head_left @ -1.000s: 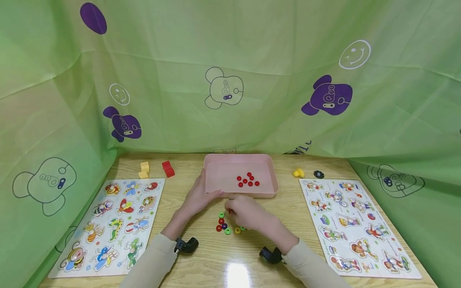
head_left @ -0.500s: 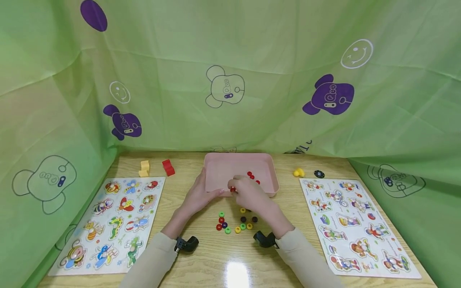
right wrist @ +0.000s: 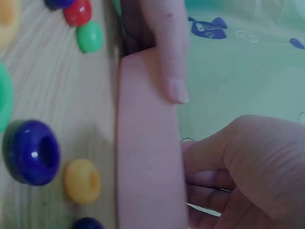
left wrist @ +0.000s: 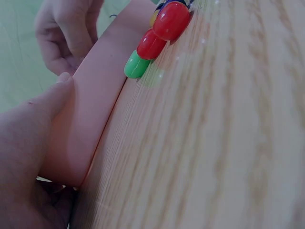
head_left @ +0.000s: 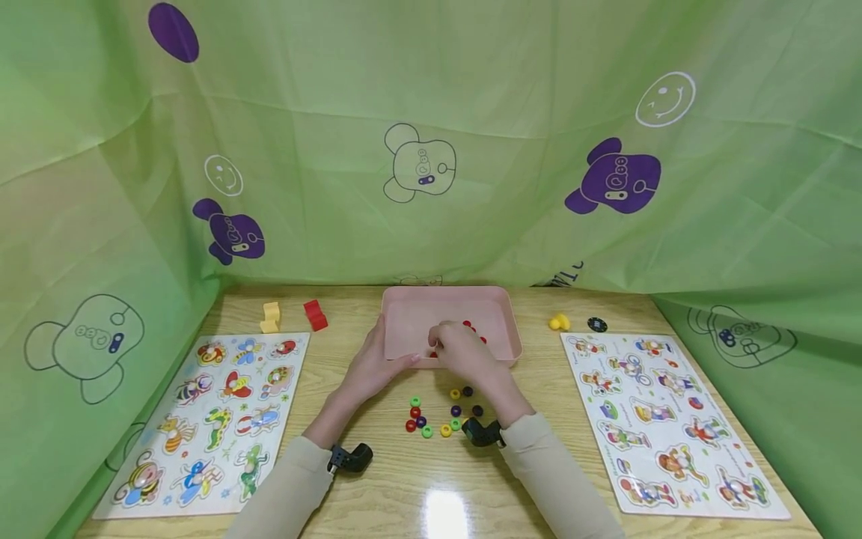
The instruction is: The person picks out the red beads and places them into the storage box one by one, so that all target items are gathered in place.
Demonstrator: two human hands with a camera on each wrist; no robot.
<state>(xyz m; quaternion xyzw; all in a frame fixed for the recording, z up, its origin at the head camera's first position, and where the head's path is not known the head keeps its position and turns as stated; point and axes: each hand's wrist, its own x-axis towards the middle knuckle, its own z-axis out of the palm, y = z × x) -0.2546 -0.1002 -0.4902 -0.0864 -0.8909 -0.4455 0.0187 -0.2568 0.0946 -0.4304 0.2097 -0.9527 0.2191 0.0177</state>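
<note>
My left hand (head_left: 370, 368) grips the front left corner of a shallow pink tray (head_left: 417, 297), its thumb along the front wall and its other fingers round the left side. Over the front part of the tray, my right hand (head_left: 461, 350) has its fingers curled and pointing down. Just below those fingertips shows a red bead (head_left: 434, 355); whether they touch it is hard to tell, and the wrist views hide the tips behind the tray wall. More red beads (head_left: 483, 340) lie in the tray, partly covered by the right hand.
In front of the tray lie loose beads: red (head_left: 414, 412), green (head_left: 427, 432), yellow (head_left: 446, 430) and dark (head_left: 477, 411). Picture puzzle boards lie left (head_left: 222, 389) and right (head_left: 663, 419). Farther back are yellow blocks (head_left: 270, 317), a red block (head_left: 315, 315), a yellow piece (head_left: 559, 322) and a black disc (head_left: 596, 324).
My right hand has moved from the loose beads up over the tray, carrying a red bead, then lifted slightly while the bead stayed low. The left hand has kept its hold on the tray.
</note>
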